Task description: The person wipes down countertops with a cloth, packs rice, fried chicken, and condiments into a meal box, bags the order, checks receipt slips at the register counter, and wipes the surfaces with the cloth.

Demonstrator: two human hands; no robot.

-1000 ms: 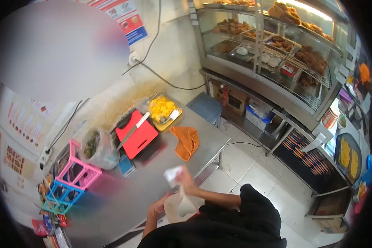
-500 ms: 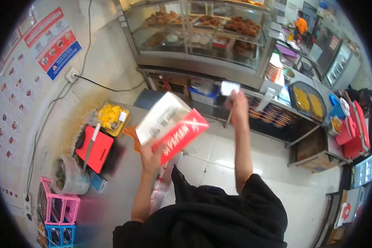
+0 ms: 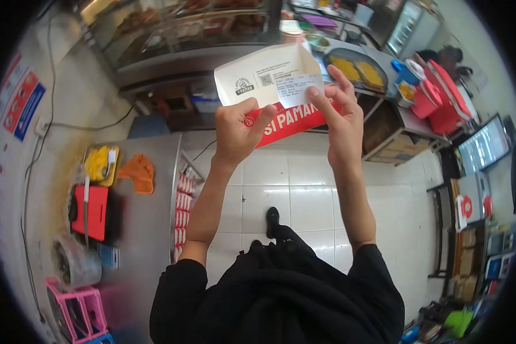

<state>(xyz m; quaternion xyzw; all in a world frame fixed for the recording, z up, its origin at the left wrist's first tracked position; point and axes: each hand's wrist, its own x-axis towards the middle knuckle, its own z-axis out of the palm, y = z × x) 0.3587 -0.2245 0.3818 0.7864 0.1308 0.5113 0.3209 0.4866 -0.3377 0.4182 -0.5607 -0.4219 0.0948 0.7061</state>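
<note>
A red and white cardboard food box (image 3: 292, 122) is held up in front of me, lettered "SI PAMAN", its white flap raised and printed with a logo and a QR code. My left hand (image 3: 235, 131) is closed on the box's left end, thumb across the front. My right hand (image 3: 344, 117) pinches a printed paper slip (image 3: 295, 94) with the thumb, pressing it against the flap at the right side of the box. Some right fingers are spread upward behind the edge; how they touch the box is partly hidden.
To the left, a metal counter (image 3: 146, 229) bears an orange cloth (image 3: 136, 173), a tray of yellow pieces (image 3: 99, 163), a red cutting board (image 3: 97, 213) with a knife (image 3: 86, 209), and a pink basket (image 3: 77, 309). A glass display case (image 3: 178, 43) stands ahead; tiled floor (image 3: 264, 172) lies below.
My right hand has brought the paper slip leftward onto the box. The box has moved rightward and turned nearly level. My view has shifted to the right.
</note>
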